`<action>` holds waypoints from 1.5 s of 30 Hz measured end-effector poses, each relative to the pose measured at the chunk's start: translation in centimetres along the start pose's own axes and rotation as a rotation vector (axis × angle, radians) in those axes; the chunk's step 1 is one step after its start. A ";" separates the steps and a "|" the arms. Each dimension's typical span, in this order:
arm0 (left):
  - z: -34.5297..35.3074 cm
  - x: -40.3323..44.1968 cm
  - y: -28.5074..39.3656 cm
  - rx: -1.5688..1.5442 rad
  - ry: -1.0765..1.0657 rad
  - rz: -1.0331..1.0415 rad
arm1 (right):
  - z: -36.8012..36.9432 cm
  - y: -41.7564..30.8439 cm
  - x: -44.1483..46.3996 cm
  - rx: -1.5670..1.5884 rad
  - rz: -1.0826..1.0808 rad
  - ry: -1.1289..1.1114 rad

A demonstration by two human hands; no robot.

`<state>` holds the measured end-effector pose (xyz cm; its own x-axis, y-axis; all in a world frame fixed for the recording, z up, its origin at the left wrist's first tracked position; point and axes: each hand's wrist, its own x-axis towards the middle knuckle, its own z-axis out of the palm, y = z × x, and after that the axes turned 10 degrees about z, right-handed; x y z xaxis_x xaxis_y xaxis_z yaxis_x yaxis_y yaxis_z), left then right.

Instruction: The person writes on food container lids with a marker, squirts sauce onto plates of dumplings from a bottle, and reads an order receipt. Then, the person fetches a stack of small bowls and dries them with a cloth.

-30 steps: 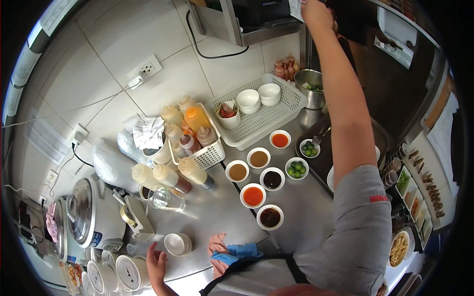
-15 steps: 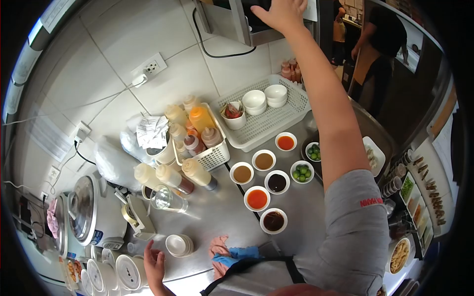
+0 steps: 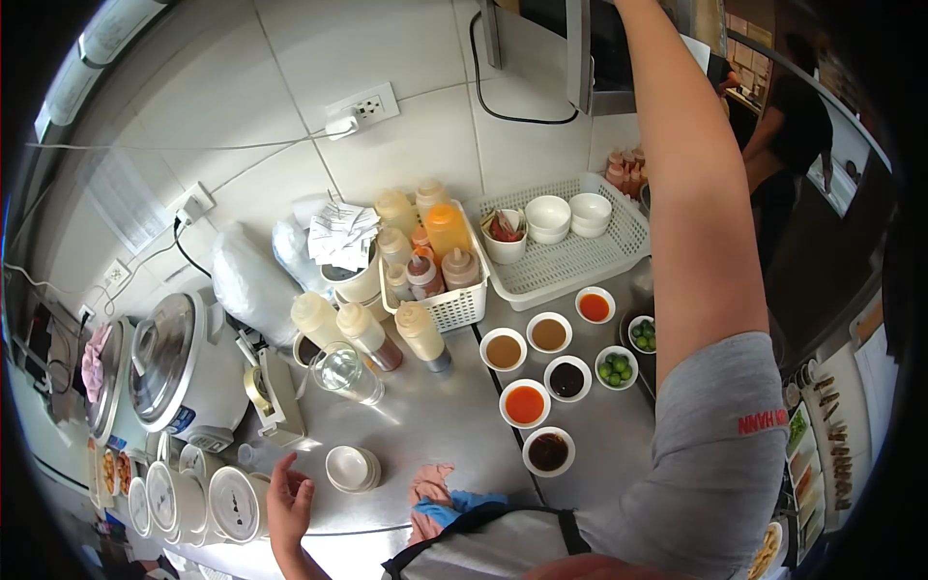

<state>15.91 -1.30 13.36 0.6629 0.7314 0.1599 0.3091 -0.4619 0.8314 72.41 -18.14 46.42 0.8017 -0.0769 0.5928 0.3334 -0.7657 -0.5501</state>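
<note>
My left hand [image 3: 288,505] hangs low over the steel counter, holding nothing, its fingers loosely bent and apart. Just right of it stands a short stack of small white bowls [image 3: 352,469]; white lidded tubs [image 3: 238,505] are close on its left. My right arm stretches up past the top edge of the view, beside a metal-framed unit [image 3: 579,58] on the wall; the hand itself is out of sight. Below that arm are several small white bowls of sauce, among them an orange-red sauce [image 3: 525,407] and a dark sauce [image 3: 548,451], plus a bowl of green citrus fruits [image 3: 616,370].
Squeeze bottles fill a white basket [image 3: 454,311], with more bottles [image 3: 420,333] in front. A perforated tray [image 3: 570,266] holds white bowls. Further left are a rice cooker [image 3: 184,372] and a tape dispenser [image 3: 278,406]. Cloths [image 3: 430,493] lie near my body. Another person [image 3: 797,126] stands upper right.
The view has shifted, so the counter items sit further right. My right hand, visible at the top before, has gone out of the frame. My left hand stays beside the bowl stack.
</note>
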 end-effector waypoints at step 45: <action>-23.4 -7.4 -1.3 -0.690 0.434 0.513 | -7.7 -26.1 -59.2 0.740 -0.589 -2.117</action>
<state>-5.37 5.60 23.50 0.2529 0.7085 0.6588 -0.5090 -0.4817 0.7134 12.47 1.45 30.21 -0.3691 0.8969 -0.2438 0.3068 -0.1301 -0.9428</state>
